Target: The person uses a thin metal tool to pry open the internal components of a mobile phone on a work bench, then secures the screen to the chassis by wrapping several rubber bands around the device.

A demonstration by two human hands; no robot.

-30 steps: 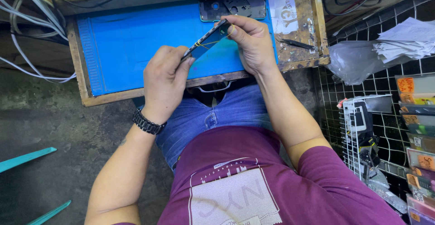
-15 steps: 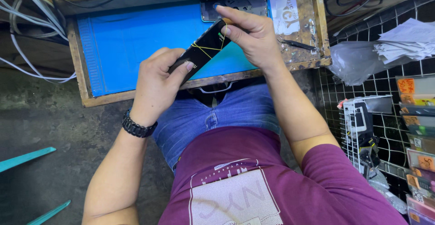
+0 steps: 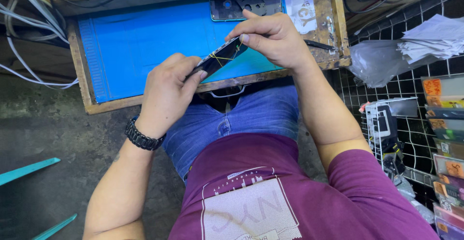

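So both hands are on a dark phone (image 3: 218, 59) with thin yellow bands looped around it, held tilted up in the air just over the near edge of the blue mat (image 3: 145, 47), not resting on anything. The left hand (image 3: 166, 92) has its fingers curled shut around the phone's lower end, thumb pressed flat on the glass, and there's a black link watch (image 3: 142, 136) on that wrist. The right hand (image 3: 273, 39) is pinched closed on the upper end, fingertips bunched at the top corner of the phone. Can't tell if the right hand has a small tool tucked in there too, it's hidden by the fingers. The mat sits in a scuffed wooden tray (image 3: 82, 83) that works as the bench top. At the far edge of the mat, toward the right corner, there's a phone back cover (image 3: 241, 6) lying flat with the inside facing up. Just right of the mat on the bare wood is a white paper label (image 3: 299, 6), and a thin dark tool (image 3: 319, 44) lies near the tray's right edge, partly behind the right wrist. Grey and white cables (image 3: 24, 13) hang past the tray's left side. Off to the right there's a crumpled clear plastic bag (image 3: 374, 63) and a stack of white paper (image 3: 432, 39) on a wire grid.
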